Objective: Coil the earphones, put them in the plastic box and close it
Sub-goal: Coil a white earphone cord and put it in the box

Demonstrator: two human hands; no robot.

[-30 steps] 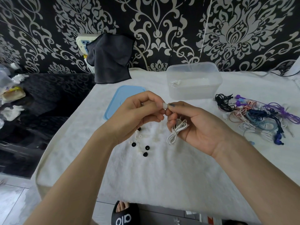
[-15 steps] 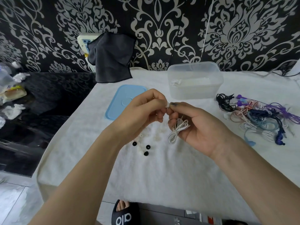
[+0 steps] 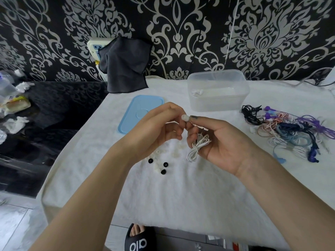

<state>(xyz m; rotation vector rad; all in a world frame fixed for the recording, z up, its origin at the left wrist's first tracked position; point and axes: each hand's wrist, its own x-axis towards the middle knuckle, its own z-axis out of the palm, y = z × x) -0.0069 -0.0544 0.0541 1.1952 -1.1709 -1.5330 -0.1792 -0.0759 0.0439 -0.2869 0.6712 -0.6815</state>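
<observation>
While the right hand holds a coiled white earphone bundle against its palm at frame centre, the left hand pinches a small white ear tip at the meeting point of both hands' fingertips. Head view: each grip is closed, the right around the bundle, the left on the tip. Compared with half a second earlier, the tip now shows more plainly between the fingertips and the hands sit slightly apart, which suggests it is being fitted or adjusted on an earbud; the coil itself looks finished. Clear plastic box stands open at upper right of centre on the white-covered tabletop, with one white earphone already inside; its blue lid lies flat to the left, partly hidden by the left hand. Loose black ear tips lie below the hands. Tangled coloured earphones wait at right. Placing and closing remain undone.
</observation>
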